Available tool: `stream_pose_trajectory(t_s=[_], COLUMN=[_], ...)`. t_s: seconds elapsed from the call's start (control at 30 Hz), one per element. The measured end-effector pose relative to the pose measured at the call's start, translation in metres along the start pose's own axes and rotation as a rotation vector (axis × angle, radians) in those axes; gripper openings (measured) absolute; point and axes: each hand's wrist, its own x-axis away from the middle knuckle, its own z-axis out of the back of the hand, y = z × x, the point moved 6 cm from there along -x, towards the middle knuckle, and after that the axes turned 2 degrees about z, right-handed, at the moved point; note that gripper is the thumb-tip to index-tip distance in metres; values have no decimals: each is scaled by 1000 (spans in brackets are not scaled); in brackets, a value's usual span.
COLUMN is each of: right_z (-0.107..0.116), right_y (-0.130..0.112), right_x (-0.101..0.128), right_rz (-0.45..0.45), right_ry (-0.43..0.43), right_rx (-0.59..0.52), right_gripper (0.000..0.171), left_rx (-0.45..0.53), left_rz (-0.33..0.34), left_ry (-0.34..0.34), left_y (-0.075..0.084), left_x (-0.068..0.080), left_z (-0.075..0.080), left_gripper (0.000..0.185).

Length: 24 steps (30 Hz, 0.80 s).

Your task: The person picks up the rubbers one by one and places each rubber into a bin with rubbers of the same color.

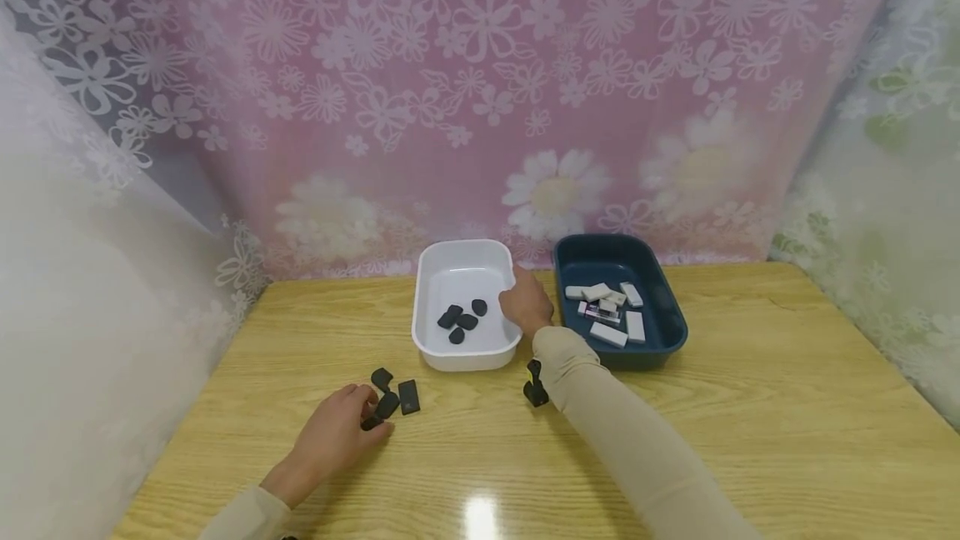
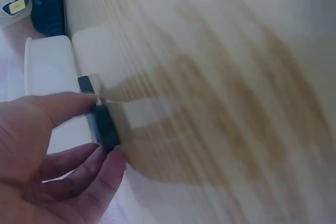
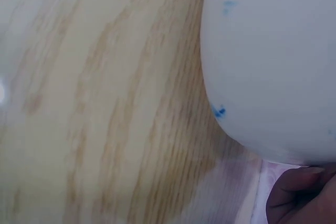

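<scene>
My left hand (image 1: 369,412) rests on the wooden table (image 1: 750,407) among a few loose black pieces (image 1: 408,396). In the left wrist view, thumb and fingers (image 2: 84,169) pinch one black piece (image 2: 103,124) against the tabletop. My right hand (image 1: 516,303) reaches over the right rim of a white tray (image 1: 431,357) that holds several black pieces (image 1: 467,321). Its fingers hang loosely and I see nothing in them. The right wrist view shows only the tray's outer wall (image 3: 273,56) and one fingertip (image 3: 299,195).
A dark blue tray (image 1: 667,340) with several white blocks (image 1: 609,333) stands right of the white tray. A small black clip-like object (image 1: 534,386) sits beside my right sleeve. Flowered curtains close in the back and both sides of the table.
</scene>
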Motion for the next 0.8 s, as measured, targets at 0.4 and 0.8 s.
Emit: stream_pose_trajectory(t_s=[0.4,0.8], right_z=[-3,0], right_y=[-3,-4], right_x=[0,1], right_rz=[-5,-7], right_ry=[1,-5], right_rx=[34,78], right_gripper=[60,60], left_rx=[46,136], left_rz=[-35,-195], left_ry=[20,166], left_y=[12,57], left_x=[-3,-63], left_z=[29,55], left_gripper=[10,17])
